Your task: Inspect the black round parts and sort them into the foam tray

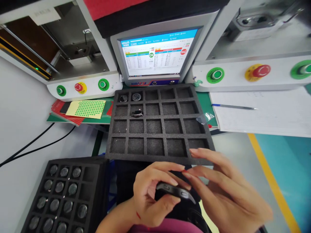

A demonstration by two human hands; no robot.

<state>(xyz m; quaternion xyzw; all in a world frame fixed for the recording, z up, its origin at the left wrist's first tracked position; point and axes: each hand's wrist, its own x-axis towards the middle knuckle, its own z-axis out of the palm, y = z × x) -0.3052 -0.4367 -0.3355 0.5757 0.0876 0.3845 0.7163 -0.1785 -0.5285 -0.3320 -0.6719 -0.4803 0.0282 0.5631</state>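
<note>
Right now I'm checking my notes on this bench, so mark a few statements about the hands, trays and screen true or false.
1. The left hand holds a dark watch case. True.
2. The middle tray is full. False: only three cells at its far left hold parts.
3. A pen lies on the paper. True.
4. The screen is dark. False: it is lit, showing OK and NG marks.
5. The near-left tray holds round parts. True.
</note>
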